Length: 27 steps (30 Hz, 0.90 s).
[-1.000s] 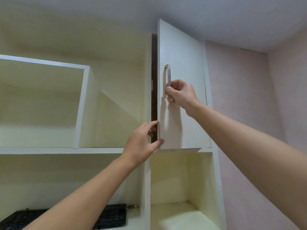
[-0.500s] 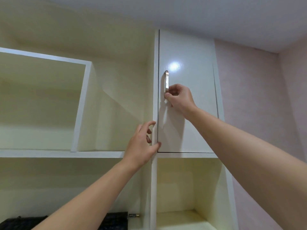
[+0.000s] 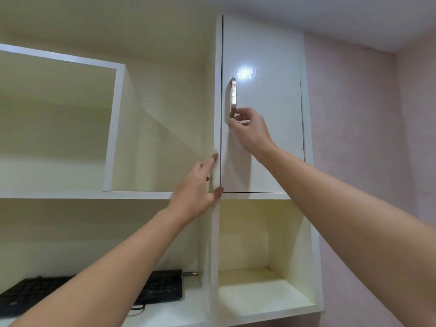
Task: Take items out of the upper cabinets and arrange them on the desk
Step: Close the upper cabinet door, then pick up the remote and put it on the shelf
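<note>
White and glossy, the tall laminate cabinet door (image 3: pixel 264 55) now lies flush in its frame. A second ago it stood ajar, with a dark gap along its left edge, so we have just shut it. Our right hand (image 3: pixel 250 131) is still at the curved metal handle (image 3: pixel 233 95), its fingers (image 3: pixel 237 112) curled and pinching the lower end. Our left hand (image 3: pixel 195 192) rests with straight, relaxed fingers against the white upright panel (image 3: pixel 217 90) just beside the door, thumb at the door's bottom corner, holding nothing.

We judge that this cabinet is finished with, or had nothing to offer. Neither hand carries an item, and whatever is inside is now hidden. The open shelves to the left and the cubby below the door show no items either. Down on the white surface (image 3: pixel 169 312) we see only a black keyboard (image 3: pixel 162 291) and a small battery-like cylinder (image 3: pixel 190 274) near it. The next sensible move is to let go of the handle and try another upper cabinet.
</note>
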Motion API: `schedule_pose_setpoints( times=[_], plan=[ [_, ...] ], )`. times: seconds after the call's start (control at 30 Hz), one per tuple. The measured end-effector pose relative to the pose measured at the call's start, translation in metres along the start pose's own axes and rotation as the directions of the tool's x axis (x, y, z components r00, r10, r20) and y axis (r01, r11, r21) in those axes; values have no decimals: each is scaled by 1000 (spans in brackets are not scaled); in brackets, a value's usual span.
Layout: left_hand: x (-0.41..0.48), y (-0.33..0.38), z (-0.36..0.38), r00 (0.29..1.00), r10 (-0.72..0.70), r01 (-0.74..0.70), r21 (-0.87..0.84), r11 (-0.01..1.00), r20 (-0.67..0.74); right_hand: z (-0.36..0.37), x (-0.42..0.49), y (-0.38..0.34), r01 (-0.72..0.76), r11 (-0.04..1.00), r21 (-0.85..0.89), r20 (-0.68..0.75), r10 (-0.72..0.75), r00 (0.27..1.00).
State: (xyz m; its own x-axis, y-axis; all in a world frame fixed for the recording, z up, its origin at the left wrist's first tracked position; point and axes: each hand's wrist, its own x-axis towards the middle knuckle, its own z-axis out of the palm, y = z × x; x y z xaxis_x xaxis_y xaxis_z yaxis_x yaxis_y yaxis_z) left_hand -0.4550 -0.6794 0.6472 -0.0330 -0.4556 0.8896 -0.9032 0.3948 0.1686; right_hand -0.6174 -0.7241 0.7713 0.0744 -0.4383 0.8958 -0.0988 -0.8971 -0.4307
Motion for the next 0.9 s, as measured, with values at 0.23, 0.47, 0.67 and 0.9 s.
schedule_pose_setpoints(
  times=[0.23,0.47,0.67,0.9],
  plan=[
    [-53,21,-11,994,97,-77,329,941,-44,-29,-111,34,149,873,-465,167,-79,983],
    [-184,31,16,989,133,-105,340,935,-60,-48,-291,87,148,782,-606,258,16,966],
    [-373,37,69,977,-84,40,217,975,195,-59,-489,133,69,790,-609,374,210,903],
    [-541,58,106,781,-332,185,312,932,529,-80,-681,161,-105,719,-687,469,549,692]
  ],
)
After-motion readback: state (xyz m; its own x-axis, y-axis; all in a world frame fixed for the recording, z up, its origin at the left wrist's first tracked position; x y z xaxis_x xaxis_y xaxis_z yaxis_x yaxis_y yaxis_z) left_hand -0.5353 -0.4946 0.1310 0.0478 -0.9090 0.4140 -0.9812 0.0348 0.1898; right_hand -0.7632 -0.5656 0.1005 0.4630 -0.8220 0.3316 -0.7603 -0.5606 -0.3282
